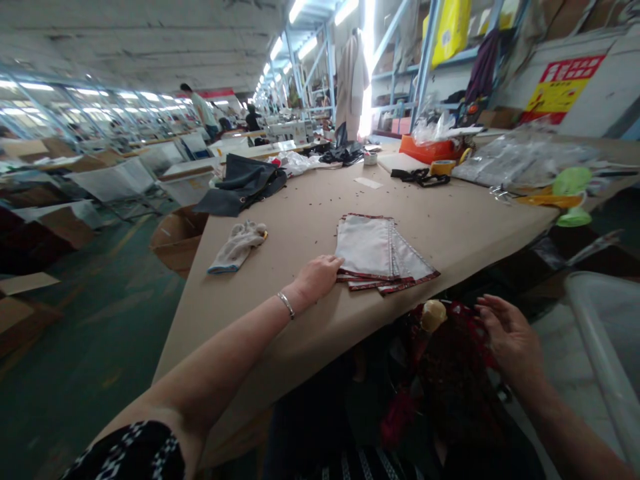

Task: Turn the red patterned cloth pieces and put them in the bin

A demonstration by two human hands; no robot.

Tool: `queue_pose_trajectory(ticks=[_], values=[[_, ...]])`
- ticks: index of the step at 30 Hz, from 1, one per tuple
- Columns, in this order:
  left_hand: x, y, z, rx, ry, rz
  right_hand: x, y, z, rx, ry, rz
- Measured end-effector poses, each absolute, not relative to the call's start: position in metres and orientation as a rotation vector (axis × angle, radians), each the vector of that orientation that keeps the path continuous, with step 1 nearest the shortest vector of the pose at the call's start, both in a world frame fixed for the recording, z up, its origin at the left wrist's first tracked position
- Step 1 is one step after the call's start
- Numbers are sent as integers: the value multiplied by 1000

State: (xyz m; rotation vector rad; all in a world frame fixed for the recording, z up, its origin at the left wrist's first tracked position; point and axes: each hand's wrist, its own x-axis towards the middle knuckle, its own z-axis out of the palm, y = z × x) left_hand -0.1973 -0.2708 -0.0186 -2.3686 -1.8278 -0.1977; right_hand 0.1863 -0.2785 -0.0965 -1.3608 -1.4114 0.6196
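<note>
A fanned stack of whitish cloth pieces with dark red patterned edging (365, 247) lies on the brown-covered table (280, 353). At its lower left corner is my left hand (319, 275), palm down, fingers bunched with the tips on the cloth edge. The thumb is hidden. Beyond the table's near edge, above my lap, my right hand (510, 330) is held with its fingers apart and slightly bent, and nothing shows in them. Close beside it are a dark red patterned cloth (455, 373) and a yellowish rounded object (433, 315); whether the fingers touch the cloth is unclear.
A knitted glove (239, 247) lies left of the stack. Dark folded fabric (247, 180) sits at the far left corner, black straps (420, 177) and clear plastic bags (525, 160) farther right. A cardboard box (175, 233) stands on the floor; a pale plastic bin (595, 347) is at right.
</note>
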Motion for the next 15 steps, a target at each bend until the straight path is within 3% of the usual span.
queue_pose_trajectory(ticks=[5,15], values=[[-193,-275,-11,-2445,-1710,-34,136,-314,-19,-1088,-1665,513],[-194,-262,-5,-2381,-1778,-91,80,-311,14,-614,-2071,447]])
